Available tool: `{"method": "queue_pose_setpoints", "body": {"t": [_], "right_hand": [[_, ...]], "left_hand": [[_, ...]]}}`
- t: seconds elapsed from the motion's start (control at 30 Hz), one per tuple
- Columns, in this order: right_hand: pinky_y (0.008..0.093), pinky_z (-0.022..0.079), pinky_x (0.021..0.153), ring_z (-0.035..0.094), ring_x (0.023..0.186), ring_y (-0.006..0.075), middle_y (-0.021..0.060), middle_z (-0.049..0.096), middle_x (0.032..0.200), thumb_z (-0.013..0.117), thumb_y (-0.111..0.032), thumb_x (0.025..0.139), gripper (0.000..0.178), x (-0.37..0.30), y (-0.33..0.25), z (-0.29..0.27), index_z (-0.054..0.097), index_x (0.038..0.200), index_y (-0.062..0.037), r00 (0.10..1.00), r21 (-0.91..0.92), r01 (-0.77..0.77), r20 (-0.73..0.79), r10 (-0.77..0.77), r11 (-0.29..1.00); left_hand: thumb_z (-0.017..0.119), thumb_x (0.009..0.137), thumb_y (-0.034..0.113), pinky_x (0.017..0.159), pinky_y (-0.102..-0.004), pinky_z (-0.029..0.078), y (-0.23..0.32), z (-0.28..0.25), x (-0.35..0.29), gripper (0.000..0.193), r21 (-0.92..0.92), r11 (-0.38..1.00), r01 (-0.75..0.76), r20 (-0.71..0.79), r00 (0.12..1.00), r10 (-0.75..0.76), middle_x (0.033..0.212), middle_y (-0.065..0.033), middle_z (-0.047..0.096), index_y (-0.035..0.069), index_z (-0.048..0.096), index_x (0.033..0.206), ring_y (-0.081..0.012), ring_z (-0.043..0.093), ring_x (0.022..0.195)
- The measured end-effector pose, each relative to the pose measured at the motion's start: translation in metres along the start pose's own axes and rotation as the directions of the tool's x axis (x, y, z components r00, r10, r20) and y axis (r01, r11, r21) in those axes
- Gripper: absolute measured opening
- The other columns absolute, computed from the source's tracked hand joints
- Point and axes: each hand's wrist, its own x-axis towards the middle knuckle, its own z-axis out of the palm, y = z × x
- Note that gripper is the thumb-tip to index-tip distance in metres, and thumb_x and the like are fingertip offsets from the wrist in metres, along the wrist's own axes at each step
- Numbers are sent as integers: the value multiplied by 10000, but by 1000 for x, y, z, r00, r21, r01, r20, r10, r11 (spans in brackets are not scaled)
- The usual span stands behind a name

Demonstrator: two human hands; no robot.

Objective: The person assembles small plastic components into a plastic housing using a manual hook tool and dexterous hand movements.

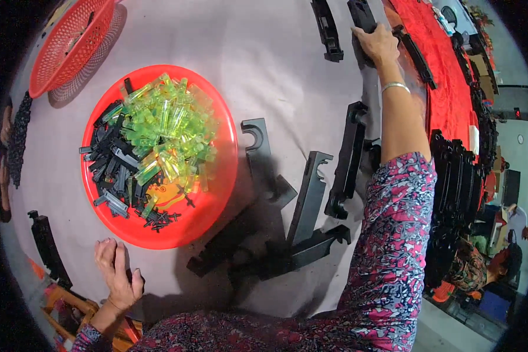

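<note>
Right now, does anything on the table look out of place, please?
I see no clear spill. The black bars beside the red tray look untidy: they lie at mixed angles, and some cross each other.

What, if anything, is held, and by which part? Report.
The right hand lies across a black plastic part, short of its far end; a grip cannot be confirmed. The left hand holds nothing.

I am looking into what seems a small-parts workshop: long notched black plastic mouldings (347,161) are lying across a grey-covered counter (270,53), a round red plastic tray (230,170) is holding loose translucent yellow-green pieces (170,114) and small black parts (108,144), and massed black lengths (452,188) are sitting at the right.
</note>
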Motion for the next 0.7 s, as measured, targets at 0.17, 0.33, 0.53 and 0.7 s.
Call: {"method": "queue_pose_setpoints", "body": {"t": [0.17, 0.33, 0.53, 0.7], "right_hand": [[523, 469, 983, 544, 1204, 435, 226, 603, 1259, 693, -574, 737, 730, -15, -6, 1, 595, 1260, -74, 991, 61, 61, -124, -54, 996], [447, 508, 928, 633, 1083, 423, 331, 637, 1124, 739, -522, 676, 783, -35, -6, -27, 573, 1168, 63, 998, 171, 61, -3, -61, 983], [340, 518, 845, 664, 951, 259, 204, 674, 1043, 779, -436, 677, 840, -96, -13, -121, 524, 1288, 82, 985, 606, 148, -25, -168, 781], [322, 511, 752, 624, 841, 202, 128, 634, 915, 827, -383, 667, 836, -214, -47, -187, 495, 1309, 37, 910, 615, 172, 200, -364, 769]], "left_hand": [[567, 802, 222, 1105, -641, 237, 2, -1, 4, 634, 0, 1000, -10, -4, 1000, 10, 1380, -245, 397, -50, 440, 1361, -462, 363, 1299], [572, 798, 217, 1109, -620, 241, 6, -1, 7, 639, 37, 999, -5, -31, 999, 6, 1362, -250, 418, -44, 446, 1367, -461, 367, 1292], [571, 773, 169, 1116, -619, 228, 10, 1, 10, 646, 8, 1000, -2, -52, 999, 2, 1369, -249, 409, -43, 443, 1370, -459, 359, 1298], [574, 759, 146, 1120, -616, 223, 8, 5, 10, 650, -6, 1000, -18, -73, 997, 18, 1372, -247, 403, -44, 445, 1367, -456, 350, 1306]]}}
